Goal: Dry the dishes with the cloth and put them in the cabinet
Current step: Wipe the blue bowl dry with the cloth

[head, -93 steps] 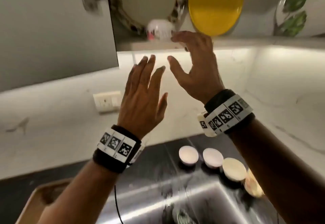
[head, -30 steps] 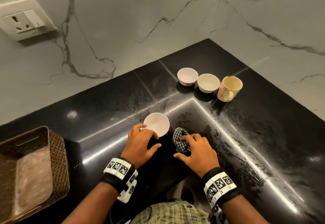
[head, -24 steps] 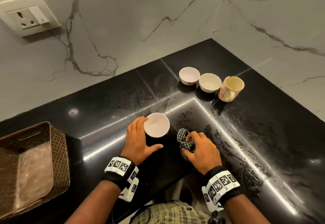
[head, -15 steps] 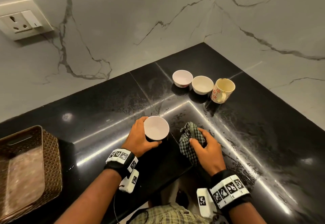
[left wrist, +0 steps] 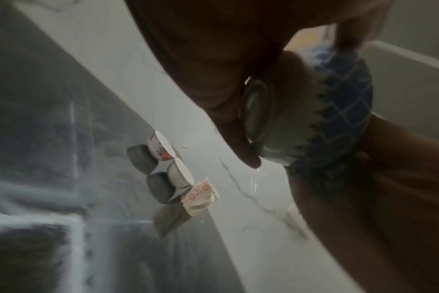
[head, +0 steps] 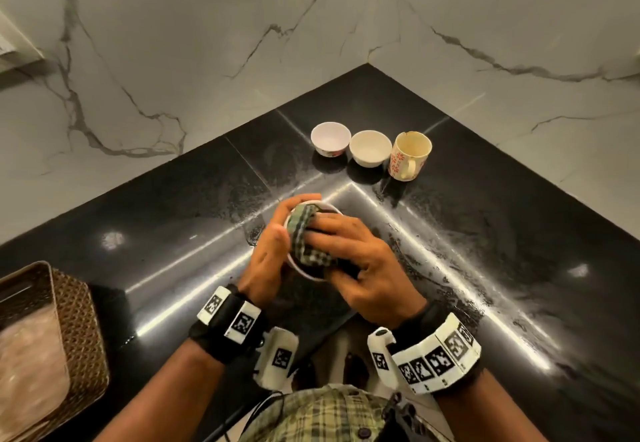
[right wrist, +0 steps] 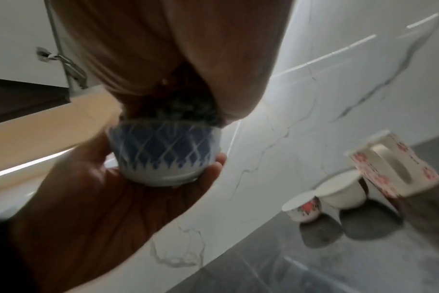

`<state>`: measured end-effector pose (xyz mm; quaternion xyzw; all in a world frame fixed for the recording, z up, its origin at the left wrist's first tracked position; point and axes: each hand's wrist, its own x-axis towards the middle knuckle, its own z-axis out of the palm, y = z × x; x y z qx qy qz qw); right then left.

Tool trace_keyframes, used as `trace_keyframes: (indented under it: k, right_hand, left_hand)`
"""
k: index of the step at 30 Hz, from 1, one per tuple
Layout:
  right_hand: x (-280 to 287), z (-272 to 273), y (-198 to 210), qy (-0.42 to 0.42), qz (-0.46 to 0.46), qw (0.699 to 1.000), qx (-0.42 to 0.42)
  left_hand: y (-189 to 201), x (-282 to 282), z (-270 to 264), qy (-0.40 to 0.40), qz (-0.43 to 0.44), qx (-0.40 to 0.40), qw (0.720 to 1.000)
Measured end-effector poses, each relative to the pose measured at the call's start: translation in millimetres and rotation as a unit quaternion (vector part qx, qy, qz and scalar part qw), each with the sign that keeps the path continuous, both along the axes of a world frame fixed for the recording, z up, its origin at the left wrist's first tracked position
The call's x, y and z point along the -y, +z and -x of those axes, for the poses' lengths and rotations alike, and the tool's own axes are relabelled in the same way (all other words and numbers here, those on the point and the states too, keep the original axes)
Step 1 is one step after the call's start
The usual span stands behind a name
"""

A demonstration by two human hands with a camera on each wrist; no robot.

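Observation:
A small bowl, white inside with a blue diamond pattern outside, is lifted off the black counter. My left hand cups it from below, fingers curled round its wall and foot. A green checked cloth is stuffed into the bowl's mouth. My right hand grips that cloth and presses it inside the bowl. In the left wrist view the bowl shows from its underside, blurred. Most of the bowl's inside is hidden by cloth and fingers.
At the back of the wet counter stand a flowered bowl, a plain white bowl and a mug with red flowers. A woven basket sits at the left edge. Marble walls close the corner.
Both hands came down from the open cabinet to the counter. My left hand picked up the bowl, my right hand gathered the cloth and pushed it into the bowl.

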<state>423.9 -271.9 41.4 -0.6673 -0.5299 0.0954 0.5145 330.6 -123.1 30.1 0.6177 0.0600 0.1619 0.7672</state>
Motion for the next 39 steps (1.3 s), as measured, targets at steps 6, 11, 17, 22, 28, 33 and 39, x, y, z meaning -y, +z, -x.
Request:
trace_keyframes:
  k: [6,11,17,22,28,33,39]
  right_hand:
    - [-10.9,15.8,5.4,-0.097,0.131,0.919,0.358]
    - [-21.5,25.6,3.3,-0.230,0.131,0.885,0.384]
    - [-10.1,15.7,32.9,-0.191,0.148,0.941,0.238]
    - [-6.1,0.8,22.6,-0.073,-0.014,0.993,0.095]
    - [-6.5,5.5,18.6,-0.137,0.100,0.952,0.257]
    - [-6.9,16.2,36.0,-0.214,0.134,0.925,0.284]
    - [6.0,6.5,36.4,-0.132,0.027,0.990,0.043]
  left_hand:
    - [29.8,-16.1,-26.0,0.035,0.089,0.068,0.993]
    - [46.8,-10.4,-40.0,0.087,-0.029,0.095,0.991]
    - [46.7,-1.9,-42.3,0.098,-0.102,0.107,0.984]
    - [41.1,9.1,-39.0,0.124,0.041,0.028,0.991]
    - [49.8,-1.8,-47.8,0.110,-0.006,0.072,0.991]
    - [53.1,-0.5,-51.4,0.099,-0.060,0.112,0.987]
    - [55.7,6.6,-56.4,0.071,-0.064,0.069,0.993]
